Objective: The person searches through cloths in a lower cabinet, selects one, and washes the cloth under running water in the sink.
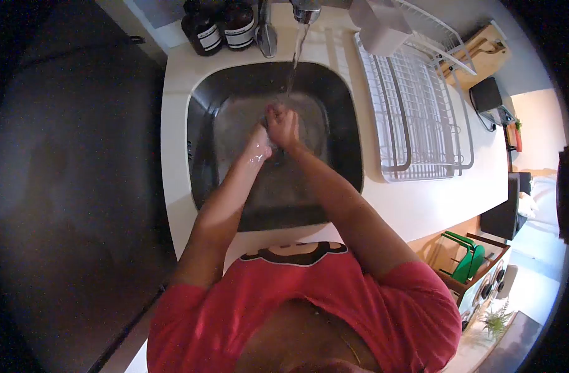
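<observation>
Both hands are pressed together over the sink (265,205), under the running water (295,56) from the tap (306,11). My right hand (285,128) is closed over the fingers of my left hand (259,140). White suds cling to my left wrist and the heel of that hand. The left fingers are mostly hidden behind the right hand, so their shape does not show. Water splashes where the stream meets the hands.
Two dark bottles with white labels (239,38) stand behind the sink, beside a metal lever (266,38). To the right, a white wire dish rack (415,118) sits on the white counter (433,202). Wooden boards (483,53) lean behind it.
</observation>
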